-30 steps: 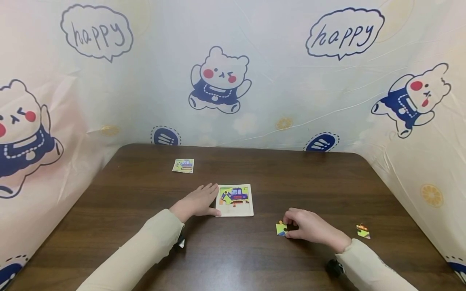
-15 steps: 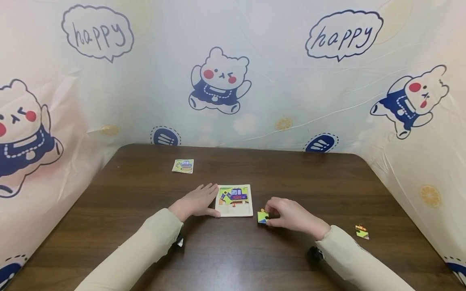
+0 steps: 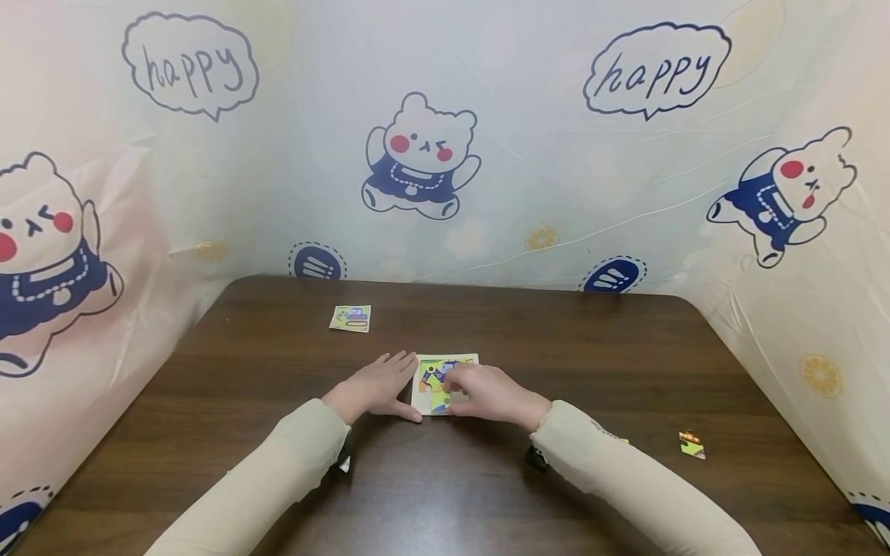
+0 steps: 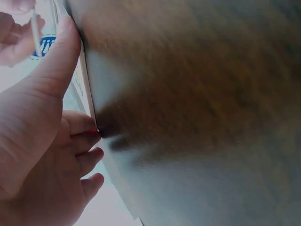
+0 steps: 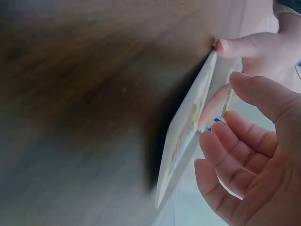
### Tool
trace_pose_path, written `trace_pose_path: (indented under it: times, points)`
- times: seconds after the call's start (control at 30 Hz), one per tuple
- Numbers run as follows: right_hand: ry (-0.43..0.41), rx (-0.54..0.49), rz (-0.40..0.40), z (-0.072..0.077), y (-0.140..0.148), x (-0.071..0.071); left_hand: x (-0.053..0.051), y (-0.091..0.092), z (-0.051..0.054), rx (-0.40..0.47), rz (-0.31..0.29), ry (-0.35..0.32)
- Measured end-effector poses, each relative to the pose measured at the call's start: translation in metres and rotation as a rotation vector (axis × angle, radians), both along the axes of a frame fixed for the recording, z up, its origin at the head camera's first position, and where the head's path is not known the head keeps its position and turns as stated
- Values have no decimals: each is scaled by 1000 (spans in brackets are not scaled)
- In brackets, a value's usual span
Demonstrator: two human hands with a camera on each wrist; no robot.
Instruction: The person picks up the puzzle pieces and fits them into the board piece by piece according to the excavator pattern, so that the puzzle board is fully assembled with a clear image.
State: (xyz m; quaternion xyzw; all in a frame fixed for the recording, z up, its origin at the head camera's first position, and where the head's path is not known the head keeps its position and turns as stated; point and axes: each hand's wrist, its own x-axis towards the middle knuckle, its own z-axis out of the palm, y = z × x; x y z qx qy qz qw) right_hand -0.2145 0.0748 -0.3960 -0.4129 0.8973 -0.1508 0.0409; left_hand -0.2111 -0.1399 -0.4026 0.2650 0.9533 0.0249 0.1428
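In the head view, a square jigsaw board (image 3: 416, 404) with a digger picture lies flat mid-table. My left hand (image 3: 375, 386) rests at its left edge, fingers straight and thumb by the near corner. My right hand (image 3: 497, 396) is over the board's right part and pinches a green jigsaw piece (image 3: 439, 401) between thumb and fingers. In the right wrist view the piece (image 5: 228, 101) appears edge-on, raised apart from the board (image 5: 164, 181). The left wrist view shows my left thumb and fingers (image 4: 42, 117) along the board's side. My right hand covers much of the digger picture.
A small picture card (image 3: 351, 318) with a digger lies at the back left. One loose jigsaw piece (image 3: 691, 445) is on the brown table (image 3: 431, 486) at the right. A yellow-green scrap (image 3: 624, 441) peeks out behind my right sleeve.
My right hand has moved left with the jigsaw piece, from the table right of the board to above the board. The left hand has stayed at the board's edge.
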Motion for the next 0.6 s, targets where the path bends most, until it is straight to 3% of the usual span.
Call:
trace_pose_path:
  times: [0.27,0.6]
  points:
    - [37,28,24,-9,-16,-5,1,0,0,8,-1,3]
    - [24,24,50,-9,-21,-7,1,0,0,-5,-1,7]
